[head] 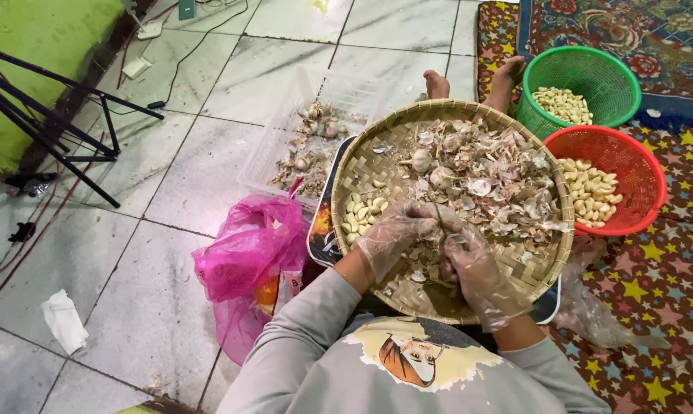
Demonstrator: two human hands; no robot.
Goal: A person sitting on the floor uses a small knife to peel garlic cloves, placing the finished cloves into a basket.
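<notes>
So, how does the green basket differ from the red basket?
The green basket lies farther from the person, partly on the patterned rug; the red basket lies nearer, touching the woven tray. The green basket holds a smaller heap of peeled cloves; the red basket's heap spreads wider. Both are round, plastic and meshed, and both hold peeled garlic.

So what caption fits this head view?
Gloved left hand and right hand peeling garlic over a round woven bamboo tray.

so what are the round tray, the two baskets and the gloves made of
Round tray: looks like woven bamboo or rattan, matte tan strips with a bound rim. Red basket and green basket: glossy moulded plastic mesh. Gloves on the left hand and right hand: thin, crinkled clear plastic film.
</notes>
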